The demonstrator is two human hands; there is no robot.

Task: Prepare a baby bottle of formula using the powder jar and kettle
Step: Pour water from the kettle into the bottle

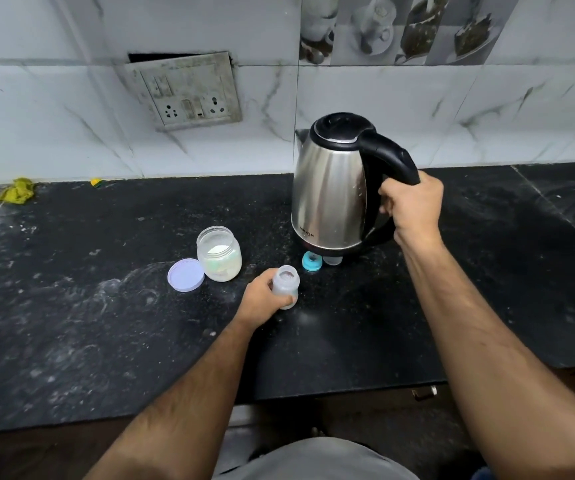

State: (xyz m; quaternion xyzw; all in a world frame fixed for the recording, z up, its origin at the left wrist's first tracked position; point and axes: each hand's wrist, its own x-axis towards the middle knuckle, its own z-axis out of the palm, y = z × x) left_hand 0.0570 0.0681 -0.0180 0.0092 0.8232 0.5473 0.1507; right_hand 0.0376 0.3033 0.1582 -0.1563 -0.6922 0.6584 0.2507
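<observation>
A small clear baby bottle (pixel 286 285) stands uncapped on the black counter (pixel 106 323), and my left hand (pixel 262 296) grips it from the left. My right hand (pixel 412 206) grips the black handle of the steel kettle (pixel 331 188), which is held just above the counter behind the bottle. The open powder jar (pixel 219 252) with white powder stands left of the bottle. Its pale purple lid (pixel 185 274) lies flat beside it. A teal bottle ring (pixel 312 262) and a clear cap (pixel 333 260) lie under the kettle's base.
A tiled wall with a socket plate (pixel 189 95) rises behind the counter. A yellow cloth (pixel 16 191) and a small yellow scrap (pixel 96 182) lie at the back left. The counter's front edge runs across below my forearms.
</observation>
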